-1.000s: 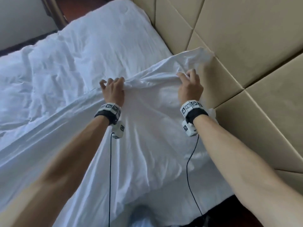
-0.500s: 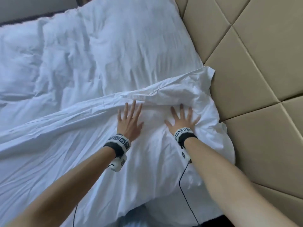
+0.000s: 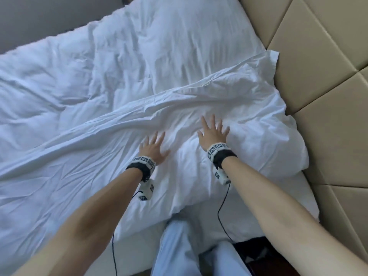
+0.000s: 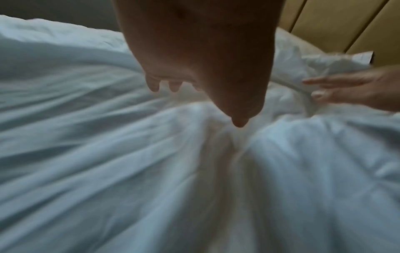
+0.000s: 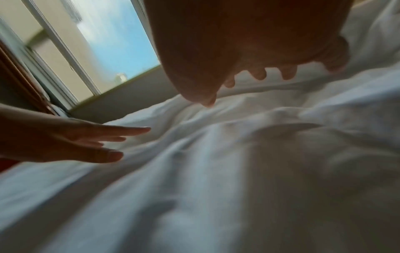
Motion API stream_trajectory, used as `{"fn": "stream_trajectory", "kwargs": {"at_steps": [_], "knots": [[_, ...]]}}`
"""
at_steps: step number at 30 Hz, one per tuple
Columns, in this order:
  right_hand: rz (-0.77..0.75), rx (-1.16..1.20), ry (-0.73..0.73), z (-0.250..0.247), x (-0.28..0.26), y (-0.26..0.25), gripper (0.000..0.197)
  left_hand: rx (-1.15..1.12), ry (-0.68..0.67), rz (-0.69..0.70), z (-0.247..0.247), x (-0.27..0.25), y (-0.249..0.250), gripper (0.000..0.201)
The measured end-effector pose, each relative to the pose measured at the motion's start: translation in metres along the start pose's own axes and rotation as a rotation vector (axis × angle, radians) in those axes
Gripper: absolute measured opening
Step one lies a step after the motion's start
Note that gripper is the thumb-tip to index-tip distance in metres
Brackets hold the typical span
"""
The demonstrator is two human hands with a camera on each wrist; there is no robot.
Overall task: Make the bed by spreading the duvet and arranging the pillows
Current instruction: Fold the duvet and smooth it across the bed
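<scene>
A white duvet (image 3: 69, 176) lies creased across the near half of the bed, its upper edge folded over a bulge by the headboard, perhaps a pillow. My left hand (image 3: 153, 147) lies flat on it with fingers spread. My right hand (image 3: 214, 132) lies flat on the bulge a little to the right, fingers splayed too. A white pillow (image 3: 179, 46) rests further up the bed against the headboard. In the left wrist view my left hand (image 4: 194, 82) hovers over blurred white cloth (image 4: 151, 171); the right wrist view shows my right hand (image 5: 249, 71) above the same cloth (image 5: 238, 171).
A tan padded headboard (image 3: 328, 96) with diagonal seams runs along the right side. My legs in pale trousers (image 3: 189, 251) stand at the bed's near edge. A window (image 5: 103, 42) shows in the right wrist view beyond the far side of the bed.
A second ago both hands gripped the duvet's upper edge and held it raised. They let go and now lie flat and spread on it, the left drawn slightly back toward me.
</scene>
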State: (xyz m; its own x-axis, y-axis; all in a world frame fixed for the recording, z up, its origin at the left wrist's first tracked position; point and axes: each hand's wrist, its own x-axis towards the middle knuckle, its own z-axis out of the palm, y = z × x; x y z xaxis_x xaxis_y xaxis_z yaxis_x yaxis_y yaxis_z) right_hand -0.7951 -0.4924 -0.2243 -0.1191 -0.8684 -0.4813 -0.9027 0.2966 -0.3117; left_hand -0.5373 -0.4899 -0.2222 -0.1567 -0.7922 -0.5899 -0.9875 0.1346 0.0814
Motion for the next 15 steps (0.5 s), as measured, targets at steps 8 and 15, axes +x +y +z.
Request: {"fn": "stream_trajectory", "kwargs": {"at_steps": [8, 15], "knots": [[-0.349, 0.526, 0.168, 0.025, -0.164, -0.116, 0.034, -0.012, 0.327, -0.120, -0.044, -0.188, -0.085, 0.084], [-0.572, 0.121, -0.047, 0.043, -0.269, -0.216, 0.052, -0.128, 0.448, -0.322, -0.035, -0.371, -0.218, 0.086]]}}
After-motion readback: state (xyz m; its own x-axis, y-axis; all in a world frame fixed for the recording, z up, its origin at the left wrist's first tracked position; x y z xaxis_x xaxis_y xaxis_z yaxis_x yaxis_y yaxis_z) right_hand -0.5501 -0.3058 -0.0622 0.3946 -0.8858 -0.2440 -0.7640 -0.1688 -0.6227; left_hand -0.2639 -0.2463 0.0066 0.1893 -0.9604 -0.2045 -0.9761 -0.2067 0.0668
